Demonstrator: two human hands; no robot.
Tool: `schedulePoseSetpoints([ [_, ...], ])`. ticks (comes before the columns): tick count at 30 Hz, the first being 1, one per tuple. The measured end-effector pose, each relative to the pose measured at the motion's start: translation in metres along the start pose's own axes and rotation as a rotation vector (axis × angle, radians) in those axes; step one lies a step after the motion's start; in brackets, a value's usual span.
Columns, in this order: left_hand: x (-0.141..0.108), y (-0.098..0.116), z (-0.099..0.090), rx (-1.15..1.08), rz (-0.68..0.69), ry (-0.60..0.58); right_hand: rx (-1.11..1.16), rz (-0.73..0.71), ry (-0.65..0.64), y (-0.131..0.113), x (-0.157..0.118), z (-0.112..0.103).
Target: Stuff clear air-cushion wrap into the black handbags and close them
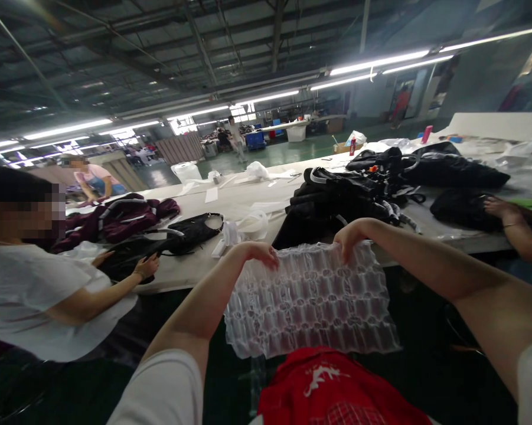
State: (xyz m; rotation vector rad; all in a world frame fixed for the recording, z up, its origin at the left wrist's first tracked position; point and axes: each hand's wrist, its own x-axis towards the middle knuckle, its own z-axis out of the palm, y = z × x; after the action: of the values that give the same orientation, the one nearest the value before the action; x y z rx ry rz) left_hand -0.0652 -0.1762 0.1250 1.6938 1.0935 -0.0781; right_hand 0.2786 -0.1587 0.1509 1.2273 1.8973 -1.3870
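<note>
A clear sheet of inflated air cushions [310,301] hangs in front of my body, below the table's edge. My left hand [262,254] grips its top edge toward the left. Further right, my right hand [351,236] pinches the same top edge. The sheet's lower edge hangs just above my red apron [319,383]. Right behind the sheet, a pile of black bags [332,200] lies on the table.
The long table [190,268] carries maroon bags [124,218] and white padding scraps [252,224]. At left, a co-worker [48,283] handles a black bag [128,260]. From the right, another person's hand [498,206] rests on a black item.
</note>
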Motion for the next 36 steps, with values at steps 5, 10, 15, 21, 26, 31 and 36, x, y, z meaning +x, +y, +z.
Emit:
schedulePoseSetpoints([
  [5, 0.000, -0.005, 0.001, -0.006, -0.004, -0.005, -0.007, 0.024, 0.038, 0.005, 0.002, 0.001],
  [10, 0.001, -0.006, 0.002, 0.001, -0.003, -0.006, -0.013, -0.005, 0.029, 0.008, 0.004, 0.003],
  [15, 0.002, -0.006, 0.004, -0.003, 0.011, -0.024, -0.023, -0.009, -0.013, 0.005, 0.004, 0.005],
  [21, 0.005, 0.003, 0.011, -0.025, 0.041, -0.081, -0.140, -0.107, 0.131, -0.031, 0.013, 0.020],
  [26, 0.002, 0.008, 0.011, -0.037, 0.066, -0.097, -0.278, -0.164, 0.209, -0.048, 0.024, 0.027],
  [31, 0.000, 0.010, 0.012, -0.050, 0.072, -0.088, -0.275, -0.142, 0.155, -0.064, 0.023, 0.027],
  [36, -0.001, 0.024, 0.019, -0.055, 0.076, -0.047, -0.267, -0.284, 0.176, -0.103, 0.035, 0.036],
])
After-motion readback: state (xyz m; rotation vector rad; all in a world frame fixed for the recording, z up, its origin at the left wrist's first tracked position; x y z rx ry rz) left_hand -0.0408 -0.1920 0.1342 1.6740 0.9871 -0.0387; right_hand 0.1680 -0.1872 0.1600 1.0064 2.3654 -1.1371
